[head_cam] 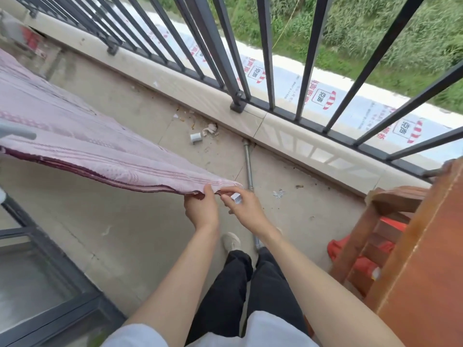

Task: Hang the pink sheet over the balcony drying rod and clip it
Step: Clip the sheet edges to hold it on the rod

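The pink sheet is stretched out from the left, where a grey rod end is seen over it, so the cloth seems already laid over the rod. Its near corner is pinched by the left hand, probably to keep the edge taut and the layers together. A small white clip is held in the curled fingers of the right hand, just beside that corner, apparently to be fastened there.
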The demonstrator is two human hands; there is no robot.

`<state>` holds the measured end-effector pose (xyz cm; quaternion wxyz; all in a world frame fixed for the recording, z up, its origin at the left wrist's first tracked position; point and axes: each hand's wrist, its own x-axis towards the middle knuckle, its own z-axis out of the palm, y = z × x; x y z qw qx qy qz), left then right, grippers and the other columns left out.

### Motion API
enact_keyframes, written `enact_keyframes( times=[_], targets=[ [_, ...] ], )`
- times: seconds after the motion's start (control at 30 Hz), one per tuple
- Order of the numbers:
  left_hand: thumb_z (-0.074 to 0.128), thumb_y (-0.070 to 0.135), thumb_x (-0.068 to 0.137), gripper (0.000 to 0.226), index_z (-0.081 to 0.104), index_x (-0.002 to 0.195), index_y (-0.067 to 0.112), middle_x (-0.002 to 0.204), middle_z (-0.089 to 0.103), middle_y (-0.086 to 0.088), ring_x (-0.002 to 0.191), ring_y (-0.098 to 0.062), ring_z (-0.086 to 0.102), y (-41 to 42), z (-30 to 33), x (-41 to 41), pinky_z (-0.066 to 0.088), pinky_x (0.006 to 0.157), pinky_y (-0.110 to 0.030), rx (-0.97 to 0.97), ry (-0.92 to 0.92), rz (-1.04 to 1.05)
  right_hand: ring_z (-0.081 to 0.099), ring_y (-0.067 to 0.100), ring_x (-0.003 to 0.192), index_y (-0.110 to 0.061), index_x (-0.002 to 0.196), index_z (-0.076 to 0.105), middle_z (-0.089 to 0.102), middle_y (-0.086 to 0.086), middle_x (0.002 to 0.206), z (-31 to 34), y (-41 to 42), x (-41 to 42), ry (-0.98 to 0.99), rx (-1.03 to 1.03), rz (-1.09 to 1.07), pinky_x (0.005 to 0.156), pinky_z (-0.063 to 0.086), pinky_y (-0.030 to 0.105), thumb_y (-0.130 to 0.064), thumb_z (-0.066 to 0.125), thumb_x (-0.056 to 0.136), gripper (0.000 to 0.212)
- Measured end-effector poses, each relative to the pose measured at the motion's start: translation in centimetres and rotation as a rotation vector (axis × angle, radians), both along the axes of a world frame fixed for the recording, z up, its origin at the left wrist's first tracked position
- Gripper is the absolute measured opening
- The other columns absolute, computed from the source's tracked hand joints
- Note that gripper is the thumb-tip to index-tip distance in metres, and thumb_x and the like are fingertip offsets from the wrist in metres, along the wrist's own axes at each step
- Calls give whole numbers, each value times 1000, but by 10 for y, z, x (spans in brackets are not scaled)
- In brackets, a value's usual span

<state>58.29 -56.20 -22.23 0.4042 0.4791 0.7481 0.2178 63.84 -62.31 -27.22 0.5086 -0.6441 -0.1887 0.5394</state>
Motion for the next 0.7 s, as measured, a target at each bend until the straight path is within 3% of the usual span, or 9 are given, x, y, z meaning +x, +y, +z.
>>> enact_keyframes(
  times=[0.07, 0.13, 0.17, 0.3, 0.43, 0.5, 0.57, 0.63, 0.7],
  targets=[
    [56, 20, 72, 10, 58, 81, 16, 94, 67, -7, 98, -30, 63, 1, -4, 1, 50, 91, -44, -55, -43, 34, 61, 6, 57, -13, 105, 60, 65, 8, 75, 0, -9, -2, 218, -70, -127, 57, 48, 20, -30, 52, 94, 21],
    [56, 20, 71, 2, 58, 70, 19, 82, 66, -3, 87, -27, 65, 2, -6, 2, 51, 90, -43, -101, -66, 64, 52, 10, 40, -16, 98, 54, 54, 7, 57, -3, -18, -2, 335, -146, -182, 52, 47, 25, -38, 48, 95, 23],
    [58, 15, 75, 9, 57, 66, 18, 77, 64, -2, 78, -24, 64, 1, -5, 4, 51, 89, -41, -123, -87, 83, 47, 11, 37, -19, 93, 50, 49, 6, 55, -5, -22, -3, 367, -178, -185, 51, 48, 26, -40, 46, 95, 21],
    [56, 6, 81, 21, 56, 62, 15, 69, 62, -1, 66, -17, 63, 1, -9, 6, 53, 85, -36, -152, -116, 104, 42, 13, 47, -25, 87, 40, 48, 3, 67, -16, -29, -5, 472, -330, -184, 46, 47, 26, -33, 40, 96, 12],
    [63, 11, 74, 18, 55, 62, 20, 76, 64, -4, 89, -31, 66, 2, -20, 2, 51, 88, -43, -116, -31, 62, 34, 11, 54, -20, 81, 47, 42, 2, 71, -27, -29, -3, 440, -331, -203, 47, 30, 22, -4, 40, 87, 19],
    [62, 7, 75, 21, 54, 61, 20, 71, 63, -1, 89, -30, 66, 1, -20, 4, 51, 89, -43, -116, -31, 52, 35, 10, 58, -21, 89, 53, 45, 1, 75, -29, -30, 0, 446, -260, -213, 47, 27, 20, 2, 46, 85, 24],
    [59, 2, 76, 24, 54, 60, 18, 68, 62, -1, 81, -27, 66, 1, -17, 4, 51, 89, -41, -113, -52, 43, 47, 11, 65, -21, 107, 47, 59, 11, 91, -27, -32, 0, 519, -229, -272, 51, 31, 20, 1, 54, 86, 31],
    [55, -1, 78, 26, 55, 60, 17, 72, 64, -6, 75, -23, 65, -1, -14, 4, 52, 88, -39, -105, -70, 40, 58, 15, 71, -10, 99, 55, 63, 24, 104, -28, -33, -1, 558, -223, -351, 54, 38, 20, -4, 59, 87, 14],
    [53, -2, 78, 27, 56, 61, 18, 70, 64, -3, 75, -22, 66, -2, -13, 3, 52, 88, -39, -87, -72, 24, 64, 17, 70, -3, 89, 60, 63, 21, 97, -27, -36, -3, 609, -226, -424, 56, 47, 19, -10, 60, 88, 6]
  ],
)
